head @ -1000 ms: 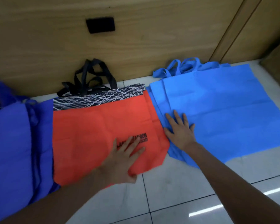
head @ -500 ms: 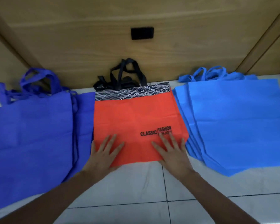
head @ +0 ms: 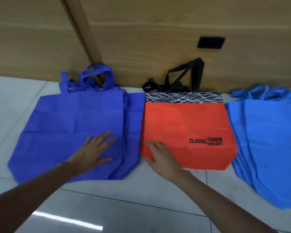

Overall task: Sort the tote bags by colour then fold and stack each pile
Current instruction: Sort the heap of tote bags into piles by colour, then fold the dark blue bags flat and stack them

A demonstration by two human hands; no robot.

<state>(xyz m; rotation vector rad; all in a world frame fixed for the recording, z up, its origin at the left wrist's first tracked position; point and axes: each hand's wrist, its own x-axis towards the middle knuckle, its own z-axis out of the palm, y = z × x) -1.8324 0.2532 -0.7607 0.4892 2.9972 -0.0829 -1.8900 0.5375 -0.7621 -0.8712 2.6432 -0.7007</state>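
Observation:
Three piles of tote bags lie flat on the tiled floor against a wooden wall. The dark blue pile is at the left, and my left hand rests flat on its lower right part with fingers spread. In the middle lies a red bag with a black-and-white patterned top band, black handles and "CLASSIC FASHION" print. My right hand is at its lower left corner, fingers bent over the fabric and thumb at the edge; motion blur hides whether it grips. The light blue pile lies at the right, untouched.
The wooden wall panel stands directly behind the bag handles and carries a small black plate. Grey floor tiles stretch in front of the piles toward me.
The view has swung left. My left hand moved from the red bag onto the dark blue pile. My right hand slid from the red bag's lower middle to its lower left corner.

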